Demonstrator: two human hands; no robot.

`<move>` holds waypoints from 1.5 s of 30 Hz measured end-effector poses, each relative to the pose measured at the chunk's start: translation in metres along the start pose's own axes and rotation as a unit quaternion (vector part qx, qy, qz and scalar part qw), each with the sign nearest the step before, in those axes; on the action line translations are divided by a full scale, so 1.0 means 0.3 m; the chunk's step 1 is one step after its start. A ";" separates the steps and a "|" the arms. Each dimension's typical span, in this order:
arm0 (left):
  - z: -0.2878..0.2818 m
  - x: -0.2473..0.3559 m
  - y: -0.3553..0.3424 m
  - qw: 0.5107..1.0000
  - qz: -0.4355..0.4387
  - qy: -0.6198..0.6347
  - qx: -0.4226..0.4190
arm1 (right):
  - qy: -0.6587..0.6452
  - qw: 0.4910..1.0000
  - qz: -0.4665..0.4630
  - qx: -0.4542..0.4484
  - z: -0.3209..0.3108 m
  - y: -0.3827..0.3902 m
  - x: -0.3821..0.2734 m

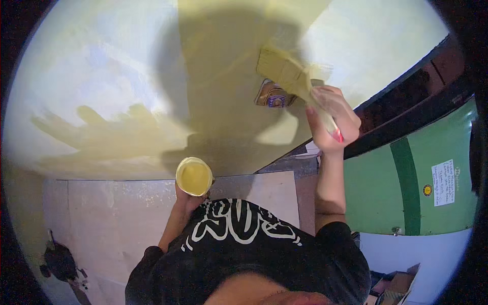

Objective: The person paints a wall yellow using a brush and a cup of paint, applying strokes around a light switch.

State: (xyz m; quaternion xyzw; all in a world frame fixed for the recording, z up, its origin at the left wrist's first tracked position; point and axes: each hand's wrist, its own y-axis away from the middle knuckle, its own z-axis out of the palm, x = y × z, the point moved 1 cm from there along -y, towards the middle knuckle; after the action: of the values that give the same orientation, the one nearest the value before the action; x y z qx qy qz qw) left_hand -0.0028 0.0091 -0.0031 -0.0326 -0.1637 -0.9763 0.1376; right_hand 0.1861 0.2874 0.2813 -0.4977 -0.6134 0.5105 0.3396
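Observation:
My right hand (335, 122), raised in front of the wall, is closed round the handle of a wide flat paintbrush (284, 71). Yellow paint coats its bristles, which lie over or against the wall; whether they touch it I cannot tell. Low by my body, my left hand (185, 201) grips a round cup (197, 194) with yellow paint in it, and most of its fingers are hidden under the cup. Yellow strokes cover part of the pale wall (101, 56), whiter patches show elsewhere. Just below the bristles is a small brown box-like fitting (274, 95) with purple inside.
A dark frame or beam (412, 91) borders the wall on the right. Beyond it stands a green panel (366, 183) with a paper sheet (443, 183) on it. A dark object (60, 262) lies at lower left, and cardboard boxes (399, 284) sit at lower right.

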 end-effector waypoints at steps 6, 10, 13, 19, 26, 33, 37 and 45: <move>0.010 -0.146 0.002 0.994 0.044 -0.017 0.097 | 0.107 0.992 0.013 -0.062 -0.242 0.035 0.072; -0.052 -0.147 -0.016 0.916 0.123 -0.382 0.006 | 0.198 0.978 0.016 -0.066 -0.384 0.039 0.067; -0.032 -0.150 -0.003 0.999 0.004 -0.032 -0.007 | 0.215 0.975 0.039 -0.027 -0.439 0.087 0.055; -0.122 -0.150 -0.041 0.922 0.036 -0.383 0.046 | 0.237 0.961 0.081 0.118 -0.383 0.166 0.035; -0.103 -0.142 -0.043 1.000 -0.014 -0.001 0.015 | 0.108 0.940 0.015 0.323 -0.231 -0.045 0.064; -0.193 -0.128 -0.059 0.820 0.161 -0.548 0.045 | 0.233 0.934 -0.030 0.268 -0.237 -0.198 0.164; -0.110 -0.117 -0.074 0.609 0.103 -0.784 0.055 | 0.290 0.925 0.026 0.244 -0.161 0.034 0.120; -0.167 -0.101 -0.070 0.854 0.041 -0.518 0.033 | 0.257 0.932 0.211 0.144 -0.086 0.427 -0.007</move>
State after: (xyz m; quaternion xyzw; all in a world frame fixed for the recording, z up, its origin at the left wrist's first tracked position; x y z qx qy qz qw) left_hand 0.0194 0.0196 -0.0603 -0.5360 -0.2423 -0.8053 0.0739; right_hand 0.2443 0.2907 0.1644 -0.6755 -0.3058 0.5083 0.4379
